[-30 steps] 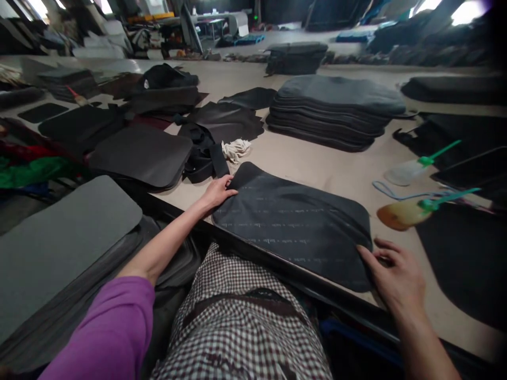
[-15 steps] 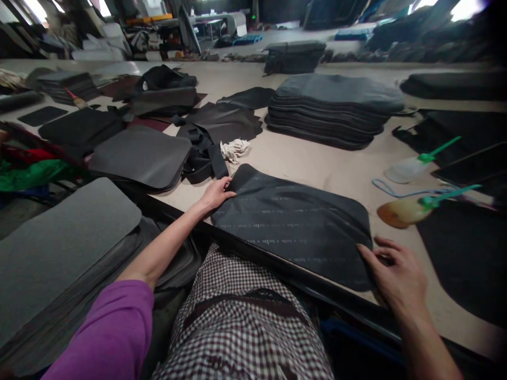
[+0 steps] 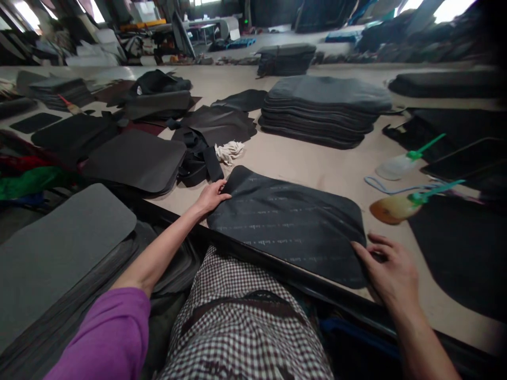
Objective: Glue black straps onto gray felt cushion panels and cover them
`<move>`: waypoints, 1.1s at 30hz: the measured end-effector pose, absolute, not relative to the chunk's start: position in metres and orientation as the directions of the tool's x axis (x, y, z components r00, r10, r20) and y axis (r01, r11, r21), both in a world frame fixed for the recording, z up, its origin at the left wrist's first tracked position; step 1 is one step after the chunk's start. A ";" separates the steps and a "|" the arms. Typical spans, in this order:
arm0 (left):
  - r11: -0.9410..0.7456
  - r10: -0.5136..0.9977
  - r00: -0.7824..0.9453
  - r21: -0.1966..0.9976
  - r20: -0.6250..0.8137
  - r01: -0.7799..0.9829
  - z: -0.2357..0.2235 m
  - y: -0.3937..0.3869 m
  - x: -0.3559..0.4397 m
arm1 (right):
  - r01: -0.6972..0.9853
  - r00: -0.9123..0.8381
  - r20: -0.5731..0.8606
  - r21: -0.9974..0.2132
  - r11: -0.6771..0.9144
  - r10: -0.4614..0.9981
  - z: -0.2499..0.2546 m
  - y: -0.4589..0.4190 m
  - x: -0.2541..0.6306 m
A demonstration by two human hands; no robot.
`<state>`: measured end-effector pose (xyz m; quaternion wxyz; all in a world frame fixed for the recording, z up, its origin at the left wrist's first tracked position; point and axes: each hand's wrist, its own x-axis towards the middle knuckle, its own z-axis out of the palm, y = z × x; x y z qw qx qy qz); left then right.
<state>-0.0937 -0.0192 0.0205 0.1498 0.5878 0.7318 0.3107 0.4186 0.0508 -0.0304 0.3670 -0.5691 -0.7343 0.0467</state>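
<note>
In front of me a black rounded fabric panel [image 3: 285,221] lies on the table, with rows of faint pale lettering and some ripples on its upper surface. My left hand [image 3: 212,198] pinches its left edge, thumb on top. At the right edge my right hand [image 3: 390,266] has its thumb on the panel, while the other fingers curl beside the edge, their tips partly hidden. Near my left hand lie a bundle of black straps [image 3: 196,158] and a pale bunch of strings [image 3: 229,152].
Two squeeze bottles with green nozzles, one clear [image 3: 396,166] and one amber [image 3: 392,210], lie at the right beside a blue cord [image 3: 390,184]. Behind stands a stack of dark panels [image 3: 320,111]. Grey sheets [image 3: 71,232] are piled low at the left, below the table's dark edge.
The whole view has shifted slightly as my head turned. Both hands keep their places at the panel's two ends, and the panel looks unmoved on the table.
</note>
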 end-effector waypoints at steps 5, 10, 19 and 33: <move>0.094 0.957 -0.248 0.649 0.151 0.755 0.017 -0.019 -0.096 | 0.780 -0.136 0.512 -0.473 0.410 0.848 -0.034 0.052 0.423; 0.033 0.950 -0.222 0.641 0.218 0.767 0.013 -0.020 -0.096 | 0.776 -0.143 0.502 -0.478 0.411 0.853 -0.035 0.051 0.423; -0.127 0.927 -0.060 0.461 0.371 0.878 -0.002 -0.023 -0.094 | 0.821 -0.235 0.539 -0.335 0.462 0.809 -0.014 0.038 0.409; -0.107 0.957 0.035 0.242 0.287 0.964 0.000 -0.021 -0.097 | 0.766 -0.484 0.388 -0.245 0.595 0.784 -0.012 0.055 0.414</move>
